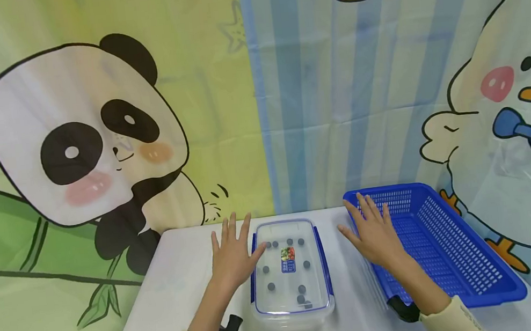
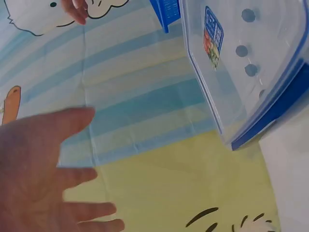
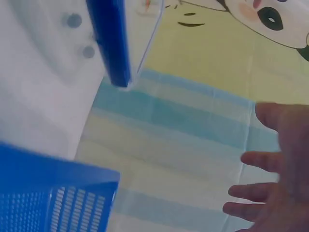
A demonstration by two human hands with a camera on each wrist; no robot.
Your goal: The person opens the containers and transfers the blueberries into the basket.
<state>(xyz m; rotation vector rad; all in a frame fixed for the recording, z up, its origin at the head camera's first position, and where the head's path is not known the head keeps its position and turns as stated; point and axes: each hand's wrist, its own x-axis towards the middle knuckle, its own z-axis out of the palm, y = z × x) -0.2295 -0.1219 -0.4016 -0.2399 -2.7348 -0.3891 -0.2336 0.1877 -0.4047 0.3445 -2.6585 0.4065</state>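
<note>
A clear lidded plastic food container [image 1: 280,301] with blue side clips stands on the white table. Small dark round pieces [image 1: 307,264], several of them, show through its lid, around a label [image 1: 287,260] with a fruit or vegetable picture. My left hand [image 1: 233,258] is raised beside the container's left side, fingers spread, its thumb overlapping the lid edge in the head view. My right hand [image 1: 375,235] hovers over the left rim of a blue perforated basket [image 1: 463,242], fingers spread. Both wrist views show the left hand [image 2: 34,179] and right hand [image 3: 280,169] holding nothing.
The white table [image 1: 176,283] meets a cloth backdrop [image 1: 302,102] printed with a panda and a white bird. A clear plastic edge [image 1: 373,278] runs along the basket's left side. Black curved pieces [image 1: 231,329] sit at both wrists.
</note>
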